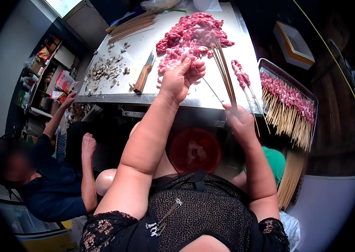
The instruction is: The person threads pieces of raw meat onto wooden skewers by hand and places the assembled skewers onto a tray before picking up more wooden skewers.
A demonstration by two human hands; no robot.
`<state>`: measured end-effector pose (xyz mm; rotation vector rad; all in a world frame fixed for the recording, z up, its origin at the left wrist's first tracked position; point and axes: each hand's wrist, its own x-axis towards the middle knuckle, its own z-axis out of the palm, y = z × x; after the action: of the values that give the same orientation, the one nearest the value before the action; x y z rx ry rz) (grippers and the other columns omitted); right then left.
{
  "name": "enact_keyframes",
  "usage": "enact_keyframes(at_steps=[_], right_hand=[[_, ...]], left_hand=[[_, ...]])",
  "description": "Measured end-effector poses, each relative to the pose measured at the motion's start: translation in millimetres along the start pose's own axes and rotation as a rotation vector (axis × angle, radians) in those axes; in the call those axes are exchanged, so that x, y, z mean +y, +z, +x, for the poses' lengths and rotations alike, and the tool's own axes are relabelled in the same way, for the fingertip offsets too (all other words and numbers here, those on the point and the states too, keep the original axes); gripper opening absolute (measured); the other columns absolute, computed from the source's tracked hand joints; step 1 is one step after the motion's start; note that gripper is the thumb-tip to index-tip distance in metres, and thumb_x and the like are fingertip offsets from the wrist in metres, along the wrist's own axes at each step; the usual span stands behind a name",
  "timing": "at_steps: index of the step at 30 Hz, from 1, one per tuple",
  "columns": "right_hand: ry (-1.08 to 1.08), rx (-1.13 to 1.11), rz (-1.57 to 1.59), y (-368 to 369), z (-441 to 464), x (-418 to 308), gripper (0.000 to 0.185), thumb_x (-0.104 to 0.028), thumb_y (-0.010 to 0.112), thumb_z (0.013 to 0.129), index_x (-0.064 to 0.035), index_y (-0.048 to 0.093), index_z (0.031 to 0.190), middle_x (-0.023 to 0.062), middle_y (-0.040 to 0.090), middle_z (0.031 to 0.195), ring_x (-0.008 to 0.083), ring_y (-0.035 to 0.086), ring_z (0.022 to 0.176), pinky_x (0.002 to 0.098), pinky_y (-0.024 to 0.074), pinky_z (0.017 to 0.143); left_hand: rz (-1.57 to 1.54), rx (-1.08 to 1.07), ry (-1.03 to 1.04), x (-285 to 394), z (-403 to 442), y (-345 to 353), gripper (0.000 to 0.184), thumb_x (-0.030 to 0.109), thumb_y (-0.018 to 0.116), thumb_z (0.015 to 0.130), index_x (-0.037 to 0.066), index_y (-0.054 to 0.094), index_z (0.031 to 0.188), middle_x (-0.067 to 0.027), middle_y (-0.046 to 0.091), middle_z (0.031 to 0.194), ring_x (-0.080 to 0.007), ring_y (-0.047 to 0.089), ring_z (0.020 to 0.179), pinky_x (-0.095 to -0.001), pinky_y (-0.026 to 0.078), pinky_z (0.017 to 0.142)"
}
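Note:
A pile of raw cut meat [194,33] lies on the metal table [152,99]. At its near edge is my left hand [179,80], its thumb and fingers closed on a small piece of meat. My right hand [241,122] is wrapped round a bundle of thin skewers [224,69] that point up and away; a single skewer [210,87] runs between the two hands. To the right of the bundle, skewered meat [240,73] rests on the table. A knife with a wooden handle [143,78] lies left of my left hand.
A tray of meat skewers [286,101] stands at the right, with bare skewers [291,178] below it. Grey scraps [106,69] and more sticks [131,26] lie on the table's left. A red basin [194,150] is underneath. A co-worker [51,185] sits at the left.

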<state>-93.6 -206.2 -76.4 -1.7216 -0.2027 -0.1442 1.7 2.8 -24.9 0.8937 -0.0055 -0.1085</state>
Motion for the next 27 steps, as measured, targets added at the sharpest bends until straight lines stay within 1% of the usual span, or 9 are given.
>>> enact_keyframes(at_steps=[3,5,8,9,13,15,18,23,27], right_hand=[[0.087,-0.026,0.114,0.6,0.1,-1.9,0.017,-0.007,0.057,0.087,-0.0016,0.064,0.101,-0.0056,0.05,0.064,0.002,0.042,0.056,0.0177,0.0358,0.051],[0.123,-0.033,0.161,1.0,0.7,-2.1,0.017,-0.007,0.057,0.087,-0.0016,0.064,0.101,-0.0061,0.049,0.064,0.0015,0.042,0.056,0.0173,0.0354,0.05],[0.104,-0.05,0.14,2.8,1.3,-1.8,0.017,-0.008,0.057,0.087,-0.0016,0.064,0.101,-0.0058,0.05,0.064,0.0017,0.043,0.056,0.0176,0.0362,0.051],[0.097,-0.049,0.11,3.7,1.1,-1.7,0.017,-0.008,0.058,0.087,-0.002,0.064,0.101,-0.0056,0.05,0.064,0.0017,0.043,0.057,0.0177,0.0366,0.051],[0.1,-0.054,0.049,3.2,1.2,-1.5,0.017,-0.009,0.058,0.087,-0.0031,0.065,0.101,-0.0048,0.051,0.064,0.002,0.044,0.057,0.0181,0.038,0.052],[0.076,-0.044,0.025,3.9,1.0,-1.3,0.017,-0.009,0.059,0.087,-0.0034,0.065,0.101,-0.0046,0.051,0.063,0.0021,0.045,0.057,0.0183,0.0384,0.052],[0.073,-0.04,0.028,6.1,0.0,-6.1,0.017,-0.009,0.059,0.086,-0.0035,0.065,0.101,-0.0045,0.052,0.063,0.0023,0.045,0.057,0.0185,0.0391,0.052],[0.15,-0.076,0.142,8.9,-1.3,-6.5,0.017,-0.008,0.058,0.086,-0.0027,0.064,0.101,-0.0051,0.052,0.065,0.0021,0.045,0.057,0.018,0.0382,0.051],[0.223,-0.091,0.256,13.6,-1.6,-7.7,0.018,-0.008,0.057,0.087,-0.0019,0.063,0.103,-0.0057,0.051,0.065,0.0014,0.043,0.056,0.0169,0.0351,0.05]], left_hand=[[0.084,-0.007,-0.027,0.4,-0.5,1.1,0.025,0.019,0.042,0.096,0.0,0.05,0.11,-0.0166,0.061,0.101,-0.0264,0.062,0.094,-0.0412,0.051,0.087],[0.036,0.045,0.061,3.0,-3.8,8.4,0.027,0.018,0.04,0.096,-0.001,0.049,0.112,-0.0176,0.059,0.103,-0.0271,0.06,0.097,-0.0419,0.05,0.088],[-0.062,0.043,0.058,8.5,-3.6,7.0,0.029,0.018,0.037,0.096,-0.001,0.048,0.115,-0.0185,0.059,0.105,-0.0277,0.059,0.098,-0.0426,0.049,0.089],[-0.032,0.038,0.073,8.3,-3.6,7.4,0.028,0.016,0.034,0.095,-0.001,0.048,0.112,-0.0186,0.059,0.103,-0.0277,0.06,0.095,-0.0437,0.049,0.089],[-0.027,0.023,0.078,5.3,-1.4,2.8,0.025,0.015,0.032,0.095,0.001,0.05,0.105,-0.0168,0.059,0.098,-0.0265,0.06,0.091,-0.046,0.049,0.088],[-0.032,0.031,0.092,3.4,-1.9,4.1,0.022,0.014,0.031,0.094,0.002,0.049,0.098,-0.0141,0.059,0.091,-0.0256,0.059,0.087,-0.0484,0.049,0.087],[-0.043,-0.014,0.103,-1.5,-1.6,4.6,0.021,0.014,0.031,0.094,0.003,0.049,0.096,-0.0124,0.058,0.086,-0.0251,0.059,0.085,-0.0496,0.049,0.087],[-0.041,-0.014,0.106,-2.2,-4.1,7.0,0.021,0.013,0.031,0.093,0.002,0.049,0.096,-0.013,0.058,0.087,-0.0252,0.058,0.085,-0.05,0.049,0.087],[-0.042,-0.049,0.088,-9.1,-2.6,4.9,0.022,0.013,0.031,0.093,0.002,0.049,0.096,-0.0145,0.058,0.09,-0.0268,0.059,0.087,-0.0514,0.048,0.087]])
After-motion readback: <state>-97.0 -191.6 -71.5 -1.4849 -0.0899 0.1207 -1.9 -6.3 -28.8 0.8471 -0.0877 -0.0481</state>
